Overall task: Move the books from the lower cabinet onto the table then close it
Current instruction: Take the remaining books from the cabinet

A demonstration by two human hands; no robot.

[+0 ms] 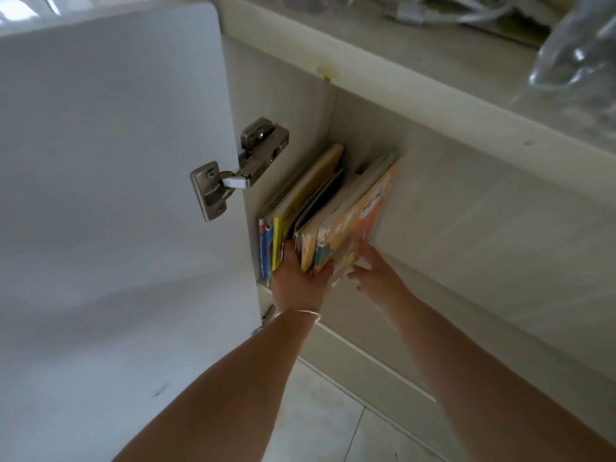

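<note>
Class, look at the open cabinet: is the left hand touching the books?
Touching. The head view shows the left hand pressed against the book spines, fingers tucked between volumes, no gap visible.

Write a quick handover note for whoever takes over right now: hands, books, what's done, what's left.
Left hand: fingers pushed between the books, gripping the right-hand bundle from its left side.
Right hand: flat against the orange cover on the bundle's right side.
Books: all upright in the lower cabinet, none out yet.
Cabinet door: swung open to the left.
Done: door opened, bundle gripped.
Left: lift the books onto the table above, in batches, then shut the door.
</note>
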